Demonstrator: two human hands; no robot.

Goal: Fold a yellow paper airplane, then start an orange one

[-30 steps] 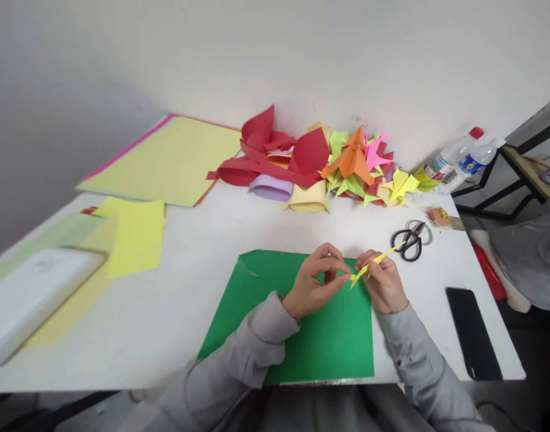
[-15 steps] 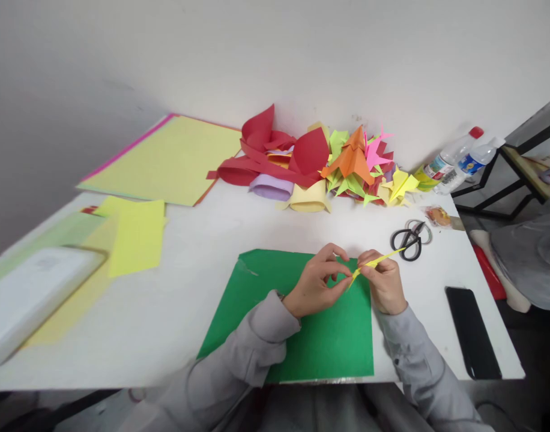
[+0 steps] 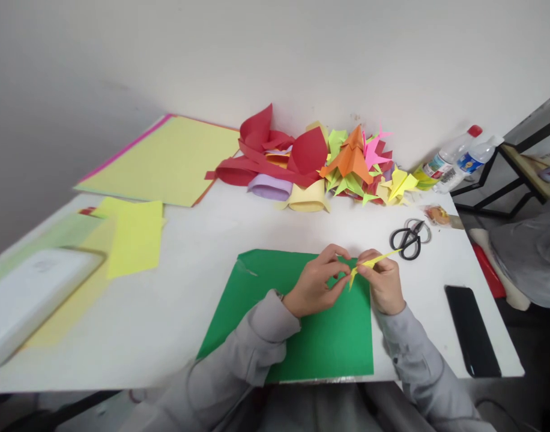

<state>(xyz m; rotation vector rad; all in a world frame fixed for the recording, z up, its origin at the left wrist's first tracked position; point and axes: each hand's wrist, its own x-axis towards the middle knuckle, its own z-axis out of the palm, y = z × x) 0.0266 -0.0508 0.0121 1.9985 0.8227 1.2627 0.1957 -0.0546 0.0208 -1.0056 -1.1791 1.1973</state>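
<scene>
Tips the folded yellow paper (image 3: 373, 262) slightly lower at its far end than a second ago, above the green sheet (image 3: 331, 351). Pinches with right hand (image 3: 385, 285); narrows left hand (image 3: 317, 287) near it, cannot tell if gripping. Likely light, easily creased; best held mid-fold.

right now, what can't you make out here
All in the head view:
Folded yellow paper: partly hidden by the right hand.
Left hand: whether it touches that paper, too small to tell.
White box: cut off by the picture's left edge.
Bottle labels: lettering too small.
</scene>
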